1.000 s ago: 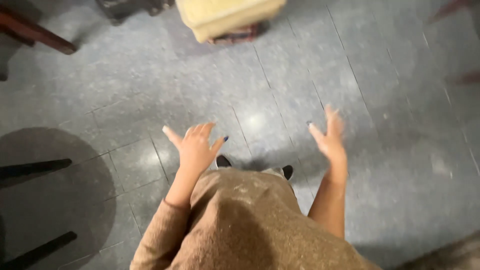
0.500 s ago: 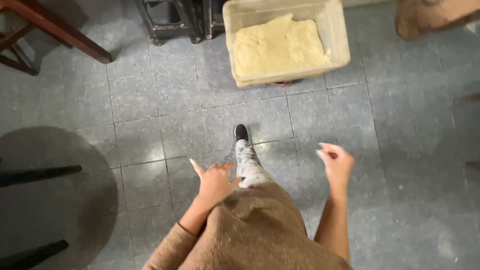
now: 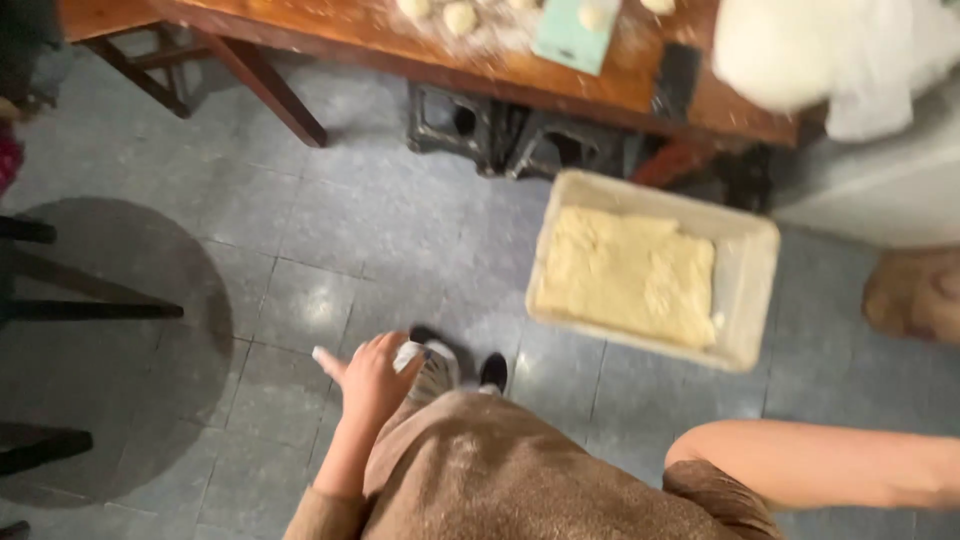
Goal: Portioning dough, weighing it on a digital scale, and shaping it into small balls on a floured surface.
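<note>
Dough (image 3: 625,272), pale and lumpy, fills a rectangular plastic tub (image 3: 752,290) on grey tiles; left hand (image 3: 372,377) hangs empty, fingers spread; right hand unseen.

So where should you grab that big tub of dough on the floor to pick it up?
Probably by the rim of the tub, at its two short ends, one hand each, coming down from above. It's wide, open-topped and nearly full of dough, so one hand would likely tip it. The left hand is empty.

Left hand (image 3: 368,378) empty over grey tiled floor (image 3: 300,230), dough tub (image 3: 750,290) beside wooden table (image 3: 330,28)
</note>
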